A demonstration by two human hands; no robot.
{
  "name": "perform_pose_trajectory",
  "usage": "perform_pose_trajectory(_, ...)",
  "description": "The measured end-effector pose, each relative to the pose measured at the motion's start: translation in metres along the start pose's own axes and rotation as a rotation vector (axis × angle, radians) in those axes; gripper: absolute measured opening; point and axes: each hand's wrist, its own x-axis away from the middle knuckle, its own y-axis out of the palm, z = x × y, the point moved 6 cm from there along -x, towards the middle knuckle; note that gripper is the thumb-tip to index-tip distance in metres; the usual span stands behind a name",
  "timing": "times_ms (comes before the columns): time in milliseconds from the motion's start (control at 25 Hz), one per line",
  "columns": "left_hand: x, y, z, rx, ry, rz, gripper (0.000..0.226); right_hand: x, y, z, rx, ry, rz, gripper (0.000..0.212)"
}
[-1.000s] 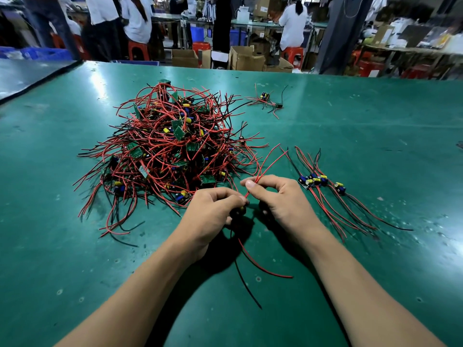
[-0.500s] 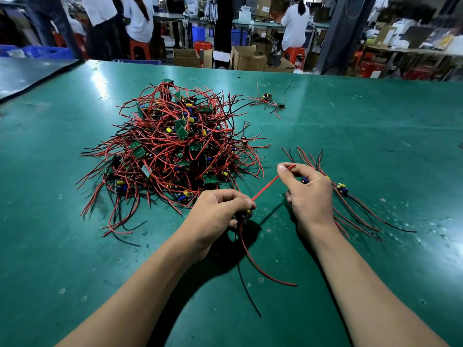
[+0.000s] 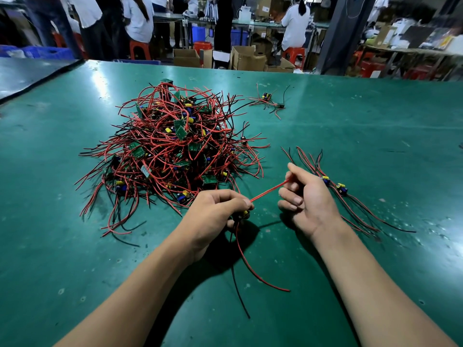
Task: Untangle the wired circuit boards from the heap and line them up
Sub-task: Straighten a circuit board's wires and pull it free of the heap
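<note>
A big heap of small green circuit boards tangled in red and black wires lies on the green table, left of centre. My left hand grips one small board at the heap's near edge, its red and black wires trailing towards me. A red wire stretches taut from that board up to my right hand, which pinches its end. Just behind my right hand lies a short row of separated boards with their wires laid out.
A small loose cluster of wired boards lies farther back. The green table has a dark mat at its far left. Beyond the far edge are cardboard boxes, red stools and several people at workbenches.
My right hand has slid along the red wire up and to the right, away from my left hand, pulling it straight. My left hand has stayed in place on the board.
</note>
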Motion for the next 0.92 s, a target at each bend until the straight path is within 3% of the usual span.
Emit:
perform_pose_trajectory(120,0.001,0.002,0.0,-0.017,0.006,-0.013,0.014,0.001,0.001,0.001,-0.105,0.099,-0.066,0.038)
perform_pose_trajectory(200,0.001,-0.001,0.0,-0.022,0.008,0.003,0.013,0.0,0.0,0.0,-0.063,0.057,-0.066,0.039)
perform_pose_trajectory(400,0.0,-0.004,0.0,-0.02,0.017,0.037,0.011,0.002,-0.012,-0.018,0.509,-0.451,0.098,0.027)
perform_pose_trajectory(440,0.0,-0.004,-0.001,-0.026,0.018,0.04,0.011,0.002,-0.011,-0.016,0.472,-0.428,0.071,0.025)
perform_pose_trajectory(600,-0.001,-0.005,-0.003,0.004,0.016,0.04,0.011,0.01,0.011,0.017,0.345,-0.021,-0.289,0.042)
perform_pose_trajectory(680,-0.002,-0.006,-0.005,0.022,0.014,0.049,0.011,0.02,0.023,0.031,0.408,0.058,-0.415,0.026)
perform_pose_trajectory(920,-0.003,-0.004,-0.005,0.037,-0.004,0.027,0.013,0.012,0.015,0.024,0.541,-0.12,-0.22,0.015)
